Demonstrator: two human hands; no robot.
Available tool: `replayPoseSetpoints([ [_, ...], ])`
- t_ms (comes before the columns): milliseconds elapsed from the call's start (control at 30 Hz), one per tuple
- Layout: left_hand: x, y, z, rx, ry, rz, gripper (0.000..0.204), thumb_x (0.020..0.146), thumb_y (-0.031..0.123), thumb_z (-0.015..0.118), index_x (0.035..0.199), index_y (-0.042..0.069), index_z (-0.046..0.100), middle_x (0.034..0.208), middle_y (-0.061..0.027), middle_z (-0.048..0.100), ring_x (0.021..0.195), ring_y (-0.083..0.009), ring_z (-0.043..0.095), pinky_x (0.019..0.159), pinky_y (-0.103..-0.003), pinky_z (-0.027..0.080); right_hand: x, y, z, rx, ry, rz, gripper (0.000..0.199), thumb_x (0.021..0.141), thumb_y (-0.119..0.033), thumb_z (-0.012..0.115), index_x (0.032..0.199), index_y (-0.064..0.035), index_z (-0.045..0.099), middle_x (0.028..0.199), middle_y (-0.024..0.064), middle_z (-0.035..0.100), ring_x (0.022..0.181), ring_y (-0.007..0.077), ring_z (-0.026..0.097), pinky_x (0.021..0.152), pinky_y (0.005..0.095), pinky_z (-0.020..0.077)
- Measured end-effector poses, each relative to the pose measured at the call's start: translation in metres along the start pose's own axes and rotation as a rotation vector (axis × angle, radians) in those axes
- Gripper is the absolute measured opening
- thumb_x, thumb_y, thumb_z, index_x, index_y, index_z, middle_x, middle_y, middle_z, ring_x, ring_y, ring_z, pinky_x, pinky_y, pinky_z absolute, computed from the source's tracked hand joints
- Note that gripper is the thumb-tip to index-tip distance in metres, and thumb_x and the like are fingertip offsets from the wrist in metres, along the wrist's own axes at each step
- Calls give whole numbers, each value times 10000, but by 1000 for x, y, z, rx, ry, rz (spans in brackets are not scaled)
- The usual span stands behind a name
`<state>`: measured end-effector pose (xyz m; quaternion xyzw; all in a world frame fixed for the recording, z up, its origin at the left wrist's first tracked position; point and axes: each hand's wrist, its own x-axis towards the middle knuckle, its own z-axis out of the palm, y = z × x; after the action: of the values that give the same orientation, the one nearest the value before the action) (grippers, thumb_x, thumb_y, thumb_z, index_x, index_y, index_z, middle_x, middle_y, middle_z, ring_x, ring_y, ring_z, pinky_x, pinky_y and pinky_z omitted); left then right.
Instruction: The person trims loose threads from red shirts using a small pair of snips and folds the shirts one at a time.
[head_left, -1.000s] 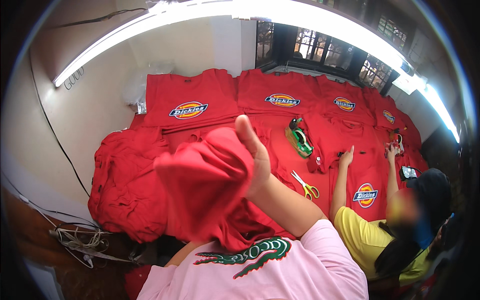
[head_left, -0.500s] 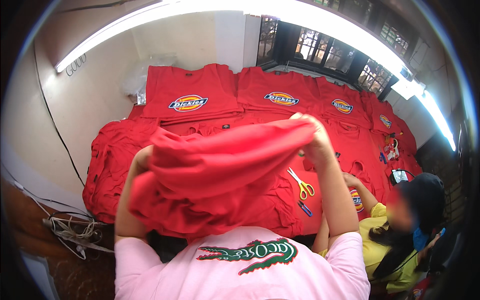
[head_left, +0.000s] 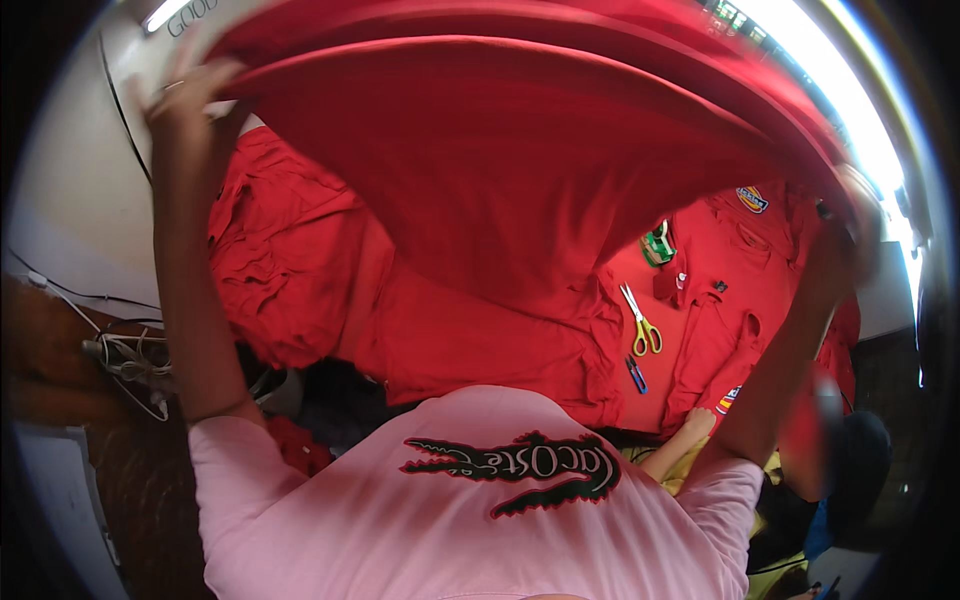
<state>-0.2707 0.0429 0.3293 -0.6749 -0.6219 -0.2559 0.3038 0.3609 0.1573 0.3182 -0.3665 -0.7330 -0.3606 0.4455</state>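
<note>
A red shirt (head_left: pixel 500 130) is stretched wide and billows in the air between my raised hands. At its left end, my left hand (head_left: pixel 192 98) is closed on the edge of the cloth. My right hand (head_left: pixel 855 230) grips the opposite end; it is smeared by motion and partly dark. Under the cloth, on the red-covered table, lie scissors with yellow handles (head_left: pixel 648 338) and small blue thread snips (head_left: pixel 637 375). A green and clear object (head_left: pixel 657 245) sits just beyond them, its kind unclear. The lifted shirt hides most of the far side of the table.
Crumpled red garments (head_left: pixel 285 250) are heaped at the left. A co-worker's hand (head_left: pixel 697 425) rests on red garments at the right, close to my right arm. Cables (head_left: pixel 135 355) hang at the left wall. A bright tube light (head_left: pixel 865 110) runs overhead at the right.
Both hands have gone up and far apart, spreading the shirt that was bunched between them. It now covers the upper view. The co-worker's head appears lower at the right.
</note>
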Motion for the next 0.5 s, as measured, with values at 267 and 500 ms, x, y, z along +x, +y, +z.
replayPoseSetpoints([
  [267, -261, 7, 145, -216, -1611, 19, 504, 708, 354, 884, 1129, 124, 730, 1073, -124, 747, 1155, -316, 676, 1209, -653, 252, -310, -137, 80, 289, -1917, -186, 198, 853, -118, 610, 949, -63, 773, 908, 174, 756, 854, 325, 737, 820, 462, 568],
  [500, -190, -7, 106, -106, -791, -9, 288, 774, 193, 785, 1009, 101, 645, 943, -134, 727, 1033, -328, 692, 1219, -555, 311, -147, -89, 88, -31, -1113, 15, 196, 787, -39, 629, 910, -128, 752, 809, 114, 730, 840, 313, 714, 896, 478, 499],
])
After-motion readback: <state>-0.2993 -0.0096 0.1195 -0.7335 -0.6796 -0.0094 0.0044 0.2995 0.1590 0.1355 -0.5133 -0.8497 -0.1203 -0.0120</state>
